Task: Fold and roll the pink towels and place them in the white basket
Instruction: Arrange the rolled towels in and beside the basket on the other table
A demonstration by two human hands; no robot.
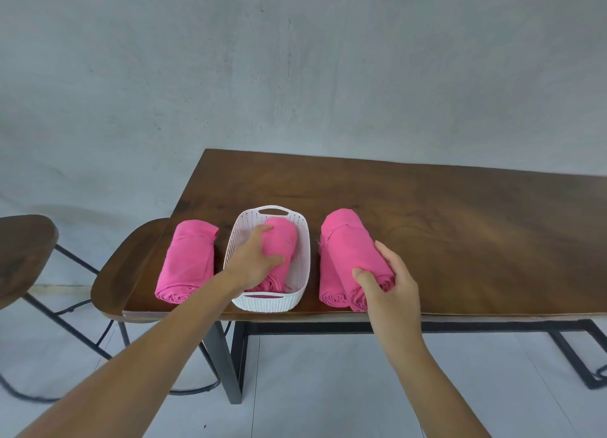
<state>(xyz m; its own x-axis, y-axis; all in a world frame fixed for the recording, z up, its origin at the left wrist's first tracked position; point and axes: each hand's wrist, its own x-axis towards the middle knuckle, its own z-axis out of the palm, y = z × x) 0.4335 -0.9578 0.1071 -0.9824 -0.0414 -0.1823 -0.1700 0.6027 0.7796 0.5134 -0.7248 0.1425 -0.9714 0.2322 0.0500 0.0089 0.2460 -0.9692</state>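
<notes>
Along the near edge of a dark wooden table, both bare hands are working on rolled pink towels. The left hand is reaching into the white basket and cupping the middle towel roll. Its fingers are curving down the roll's left side and its thumb is lying across the top, so the grip is loose, not tight. That roll is lying lengthwise inside the basket and taking up its right half. The right hand is wrapping the near end of the upper right towel roll, thumb over the top and fingers running along the far right side. This roll is leaning on the lower right towel roll, which is lying on the table just beside the basket's right wall. A left towel roll is lying untouched on the table just beside the basket's left wall.

A grey wall is filling the background, and a pale floor is showing below. The black metal table frame is standing under the tabletop. Two wooden stools are standing to the left, the nearer stool butting against the table's end and the farther stool well apart.
</notes>
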